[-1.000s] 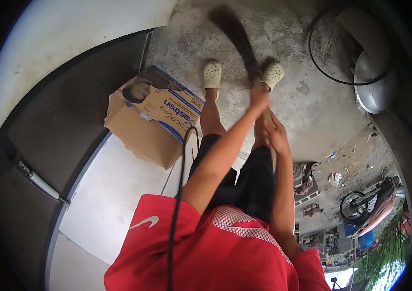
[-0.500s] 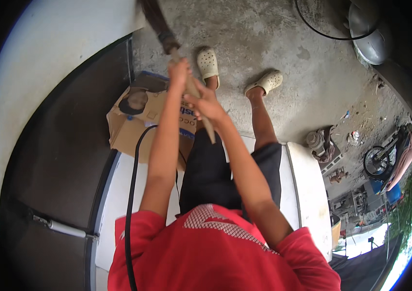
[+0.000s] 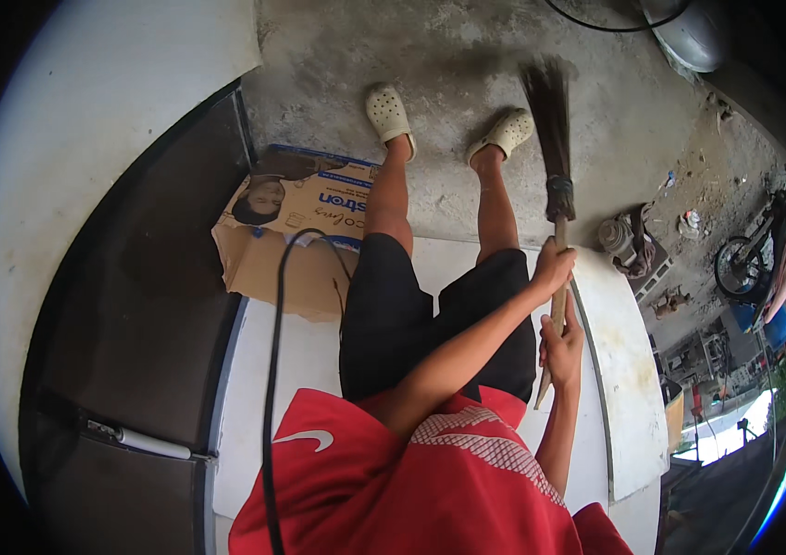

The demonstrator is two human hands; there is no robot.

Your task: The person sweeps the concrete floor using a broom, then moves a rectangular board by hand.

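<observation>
A broom [image 3: 557,180] with dark stiff bristles and a pale wooden handle slants down on my right, its bristle end over the concrete floor. My left hand [image 3: 553,266], reached across my body, is wrapped round the upper handle just below the binding. Lower on the same handle, my right hand [image 3: 562,350] grips with the thumb and fingers around the wood. The handle's pointed end sticks out below it. Whether the blurred bristle tips touch the floor, I cannot tell.
A flattened-looking cardboard box [image 3: 305,199] lies left of my legs beside a dark door [image 3: 134,305]. My feet wear beige clogs [image 3: 386,111]. A black cable [image 3: 274,370] hangs in front of me. Farther right are a grey motor-like object [image 3: 617,239], a hollow block and a motorbike [image 3: 763,259].
Both hands have swung the broom from the upper left across to the right side, past my feet. My left arm now crosses my body, and my view has shifted slightly.
</observation>
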